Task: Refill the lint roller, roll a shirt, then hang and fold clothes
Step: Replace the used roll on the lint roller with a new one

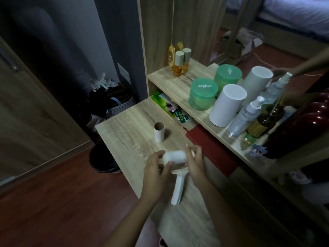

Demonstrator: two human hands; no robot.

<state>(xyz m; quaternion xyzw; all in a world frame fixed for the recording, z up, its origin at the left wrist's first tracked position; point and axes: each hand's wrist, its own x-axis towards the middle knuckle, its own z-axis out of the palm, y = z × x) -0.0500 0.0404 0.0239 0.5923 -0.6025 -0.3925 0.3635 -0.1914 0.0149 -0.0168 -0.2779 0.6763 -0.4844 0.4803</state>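
Both hands' fingers clamp the smooth white cylindrical lint roller [175, 157] above the wood-grain desk [128, 125].

the bench [128, 122] is pale wood-grain laminate, matt. the lint roller [176, 182] looks smooth white plastic, its refill roll [176, 155] matt white paper. the empty tube [159, 131] is dull brown cardboard. the green jar [203, 94] is translucent plastic. the floor [62, 202] is glossy reddish wood.

We see the cardboard core [159, 132] upright on the desk [124, 125], behind the lint roller [175, 168] between both hands; jars [203, 96] and bottles [179, 63] stand on the shelf [170, 77] to the right.
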